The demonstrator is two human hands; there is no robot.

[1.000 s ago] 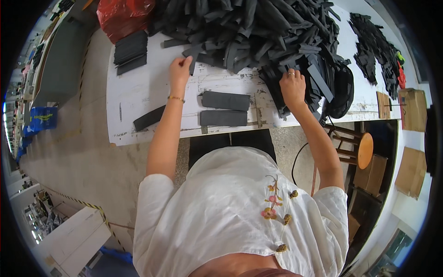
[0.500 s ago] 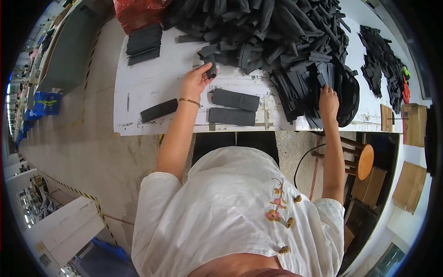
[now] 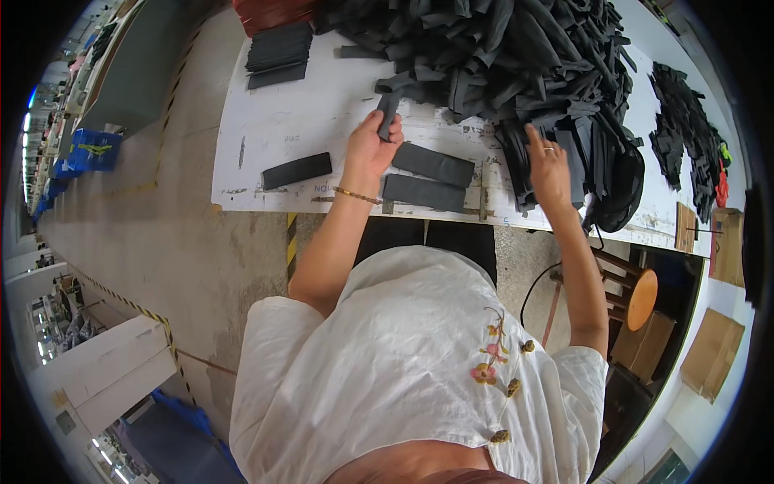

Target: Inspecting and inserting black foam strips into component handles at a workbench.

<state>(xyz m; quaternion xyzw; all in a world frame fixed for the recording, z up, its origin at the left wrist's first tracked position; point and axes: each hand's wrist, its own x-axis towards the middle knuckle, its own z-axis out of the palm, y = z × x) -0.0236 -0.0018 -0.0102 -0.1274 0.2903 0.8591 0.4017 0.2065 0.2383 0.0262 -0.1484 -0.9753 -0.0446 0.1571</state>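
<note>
My left hand (image 3: 374,152) is closed on the near end of a dark grey fabric strip (image 3: 389,111), whose far end touches the edge of a large heap of similar strips (image 3: 516,48). My right hand (image 3: 550,176) has its index finger stretched out, above a row of flat strips (image 3: 513,157) at the right; nothing shows in its fingers. Beside my left wrist, two flat strips lie one behind the other, the far one (image 3: 435,164) and the near one (image 3: 425,194). A single strip (image 3: 297,171) lies farther left on the white table (image 3: 322,105).
A neat stack of strips (image 3: 278,56) stands at the far left by a red plastic bag (image 3: 272,14). At the right are a black mesh-like bag (image 3: 622,189), another dark heap (image 3: 681,121) and a wooden stool (image 3: 641,300) below the table edge.
My right hand has left the strip it was touching and shifted left over the row. My left hand has drawn its strip a little nearer to me. The whole view has shifted slightly.
</note>
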